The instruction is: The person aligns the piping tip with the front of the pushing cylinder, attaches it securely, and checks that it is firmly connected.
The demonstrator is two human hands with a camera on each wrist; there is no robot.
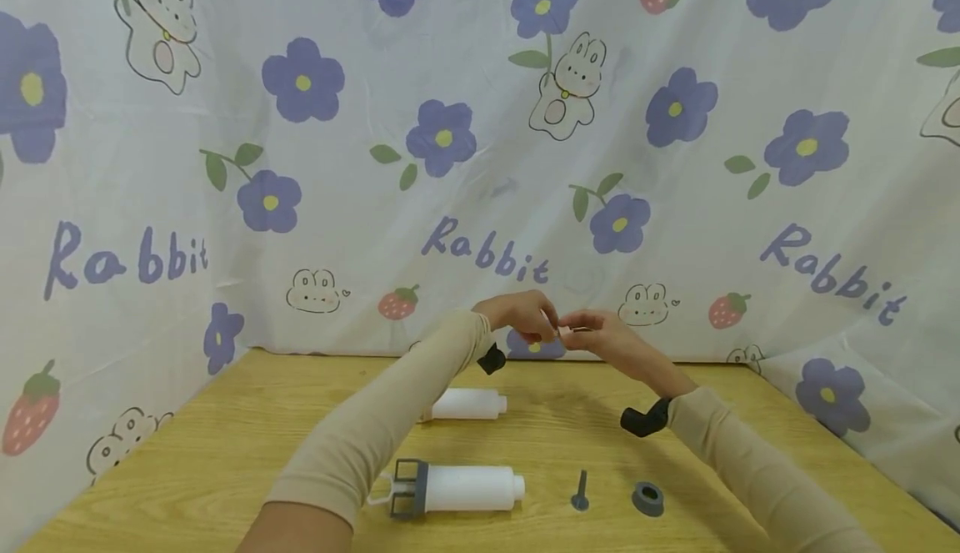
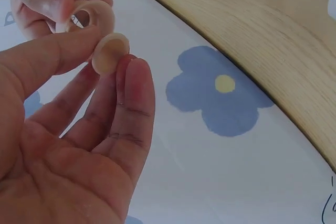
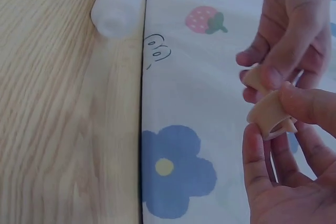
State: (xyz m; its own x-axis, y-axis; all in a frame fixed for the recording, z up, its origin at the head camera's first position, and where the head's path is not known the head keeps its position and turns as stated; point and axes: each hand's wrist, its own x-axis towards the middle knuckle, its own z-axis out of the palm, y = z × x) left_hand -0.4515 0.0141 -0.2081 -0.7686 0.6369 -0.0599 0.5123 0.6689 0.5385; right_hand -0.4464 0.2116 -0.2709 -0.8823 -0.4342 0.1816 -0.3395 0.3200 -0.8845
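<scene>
Above the table's far edge, both hands are close together. My left hand (image 1: 525, 317) pinches a small cream piece with a round, disc-like end (image 2: 109, 55) between thumb and fingers. A cream ring-shaped piece (image 3: 269, 113) with a wide opening is pinched by my right hand (image 1: 611, 344). In the wrist views the two pieces are side by side and very near each other; whether they touch I cannot tell.
On the wooden table (image 1: 225, 453) lie a white cylinder with a grey frame (image 1: 471, 488), a second white cylinder (image 1: 467, 404) partly behind the left sleeve, a grey stem with a round base (image 1: 581, 493) and a grey ring (image 1: 648, 499). A patterned curtain (image 1: 480, 186) hangs behind.
</scene>
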